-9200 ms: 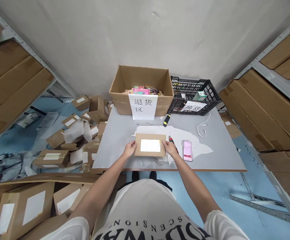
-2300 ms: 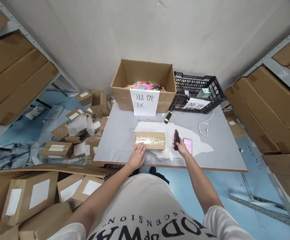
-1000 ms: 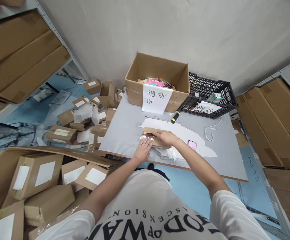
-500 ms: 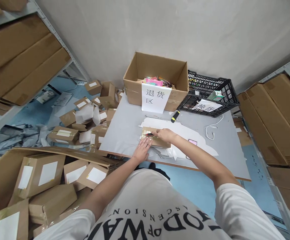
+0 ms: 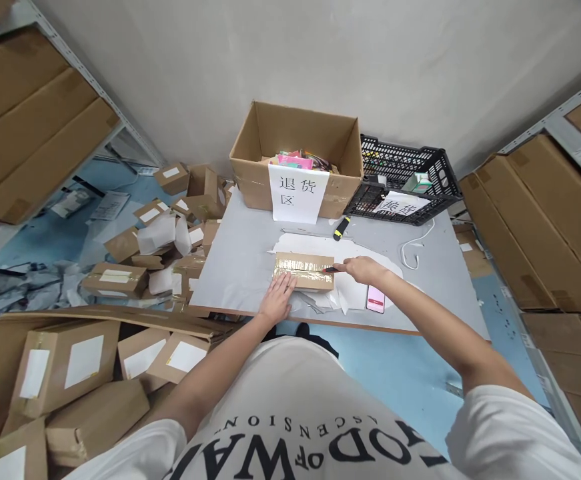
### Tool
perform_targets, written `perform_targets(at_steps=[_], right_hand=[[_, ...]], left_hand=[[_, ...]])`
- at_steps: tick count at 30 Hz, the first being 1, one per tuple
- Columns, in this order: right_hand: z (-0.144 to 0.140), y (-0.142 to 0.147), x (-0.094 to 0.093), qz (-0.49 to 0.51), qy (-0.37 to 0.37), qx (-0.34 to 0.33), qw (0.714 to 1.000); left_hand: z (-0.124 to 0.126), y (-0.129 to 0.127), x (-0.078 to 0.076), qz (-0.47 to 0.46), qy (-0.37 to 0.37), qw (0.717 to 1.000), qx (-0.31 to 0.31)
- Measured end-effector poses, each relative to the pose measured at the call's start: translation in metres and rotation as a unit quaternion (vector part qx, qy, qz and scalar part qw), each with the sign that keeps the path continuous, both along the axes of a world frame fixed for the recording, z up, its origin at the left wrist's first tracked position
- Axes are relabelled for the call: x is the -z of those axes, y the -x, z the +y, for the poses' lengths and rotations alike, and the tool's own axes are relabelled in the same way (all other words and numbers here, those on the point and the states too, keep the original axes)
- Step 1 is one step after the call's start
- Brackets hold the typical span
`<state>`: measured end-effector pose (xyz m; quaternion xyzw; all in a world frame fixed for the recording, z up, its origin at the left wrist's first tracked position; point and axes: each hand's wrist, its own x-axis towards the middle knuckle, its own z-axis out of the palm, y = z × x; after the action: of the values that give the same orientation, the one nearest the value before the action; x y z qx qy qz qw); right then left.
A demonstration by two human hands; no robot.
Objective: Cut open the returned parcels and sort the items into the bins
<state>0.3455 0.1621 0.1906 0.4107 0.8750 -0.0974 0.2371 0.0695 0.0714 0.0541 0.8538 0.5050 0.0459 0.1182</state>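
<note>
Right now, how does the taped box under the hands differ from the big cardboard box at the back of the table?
The taped box is small, flat and sealed with shiny tape; the big cardboard box is tall and open, with colourful items inside. The left hand presses the taped box while the right hand holds a cutter at its right end; nobody touches the big cardboard box, which carries a paper sign. Both are brown cardboard.

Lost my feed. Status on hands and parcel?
Left hand flat on parcel. Right hand grips cutter at parcel's right end. Phone beside, clear.
</note>
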Motion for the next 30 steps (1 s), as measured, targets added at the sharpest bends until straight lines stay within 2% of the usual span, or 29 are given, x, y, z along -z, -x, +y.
perform_targets(at_steps=[5, 12, 15, 18, 20, 22, 23, 26, 28, 30], right_hand=[[-0.013, -0.037, -0.001, -0.006, 0.004, 0.034, 0.999], [-0.017, -0.051, 0.008, 0.026, 0.003, 0.041, 0.999], [-0.02, -0.066, 0.01, 0.039, 0.008, 0.048, 0.998], [-0.03, -0.089, 0.013, 0.089, 0.007, 0.103, 0.991], [-0.041, -0.101, 0.022, 0.159, -0.003, 0.171, 0.972], [-0.054, -0.105, 0.04, 0.252, 0.002, 0.268, 0.93], [-0.062, -0.102, 0.051, 0.301, 0.02, 0.324, 0.897], [-0.082, -0.082, 0.089, 0.432, 0.105, 0.475, 0.759], [-0.092, -0.066, 0.11, 0.501, 0.135, 0.526, 0.674], [-0.099, -0.055, 0.123, 0.546, 0.152, 0.544, 0.618]], left_hand=[[-0.001, 0.0, 0.0, 0.0, 0.0, 1.0, -0.001], [0.0, 0.001, -0.003, 0.008, 0.001, 1.0, 0.003], [0.0, 0.001, -0.004, 0.011, 0.004, 1.0, 0.006], [0.001, 0.001, -0.004, 0.009, 0.004, 1.0, 0.007], [0.001, 0.001, -0.005, 0.005, 0.002, 1.0, 0.005], [0.002, 0.0, -0.006, 0.001, -0.004, 1.0, 0.002], [0.002, -0.001, -0.007, 0.0, -0.008, 1.0, 0.0], [0.006, -0.004, -0.011, -0.006, -0.021, 1.0, -0.015], [0.011, -0.007, -0.013, -0.011, -0.03, 0.999, -0.024], [0.018, -0.01, -0.014, -0.008, -0.042, 0.999, -0.031]])
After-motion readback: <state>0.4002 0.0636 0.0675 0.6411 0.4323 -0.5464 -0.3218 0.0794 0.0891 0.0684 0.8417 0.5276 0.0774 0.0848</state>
